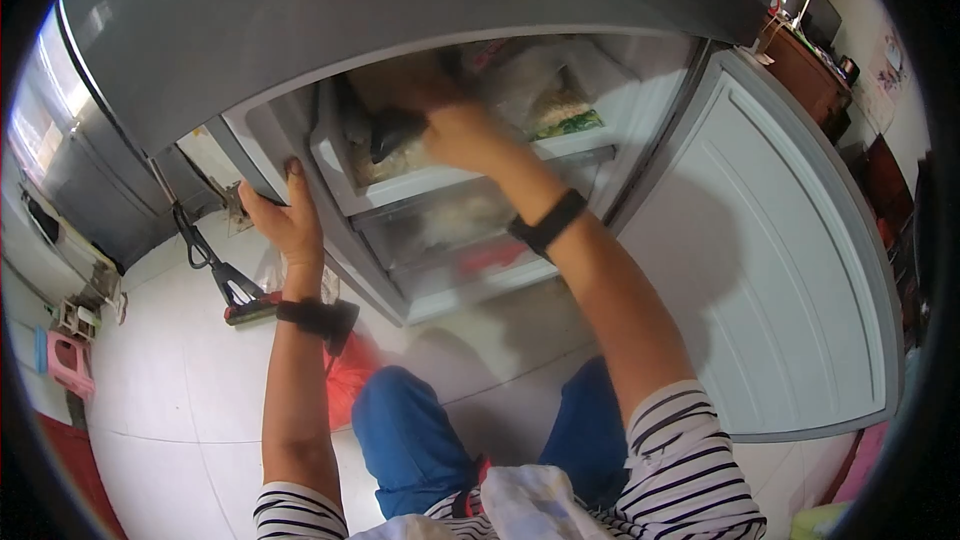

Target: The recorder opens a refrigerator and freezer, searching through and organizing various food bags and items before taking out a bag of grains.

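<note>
In front of me is the lower compartment of a grey refrigerator, with its door [757,262] swung out to the right. My left hand [281,217] rests against the left side edge of the cabinet [259,127], thumb raised and fingers on the outer side. My right hand [469,136] reaches into the upper white drawer [409,191] and is blurred. Beside its fingers is a dark object [395,133]; whether the hand grips it is unclear. Clear plastic bags of food [559,109] lie in the drawer's right part. Below sits a transparent-fronted drawer [450,229] with pale and red contents.
A red plastic bag [349,382] lies on the tiled floor by my left knee. Farther left stand a floor sweeper [240,296] and a pink stool [69,364]. The upper refrigerator door [420,0] overhangs the opening. A brown wooden cabinet [806,79] is at the right.
</note>
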### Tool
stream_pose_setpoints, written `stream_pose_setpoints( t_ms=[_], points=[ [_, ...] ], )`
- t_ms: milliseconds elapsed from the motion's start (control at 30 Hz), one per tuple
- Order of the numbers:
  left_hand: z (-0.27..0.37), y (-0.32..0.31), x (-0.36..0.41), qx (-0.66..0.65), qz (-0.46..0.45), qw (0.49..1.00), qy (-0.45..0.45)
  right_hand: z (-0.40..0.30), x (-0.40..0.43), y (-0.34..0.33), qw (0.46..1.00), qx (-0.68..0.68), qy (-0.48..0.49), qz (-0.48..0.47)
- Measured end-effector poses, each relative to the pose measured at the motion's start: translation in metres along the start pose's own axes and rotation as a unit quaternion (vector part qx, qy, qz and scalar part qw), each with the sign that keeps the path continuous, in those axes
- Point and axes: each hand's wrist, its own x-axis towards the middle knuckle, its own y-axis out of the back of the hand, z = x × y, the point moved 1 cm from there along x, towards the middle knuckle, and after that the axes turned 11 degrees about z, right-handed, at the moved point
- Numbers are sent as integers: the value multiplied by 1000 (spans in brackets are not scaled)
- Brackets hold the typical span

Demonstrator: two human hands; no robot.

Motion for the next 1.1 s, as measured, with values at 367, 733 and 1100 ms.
stream_pose_setpoints(
  t_ms=[367,733,1100],
  points=[
    [6,1,0,-37,4,999,23,88,30,75,931,-359,-64,-22],
    [9,3,2,-28,-8,999,16,131,8,121,957,-258,-86,97],
    [9,2,3,-30,-5,999,27,141,9,116,939,-220,-149,218]
  ],
)
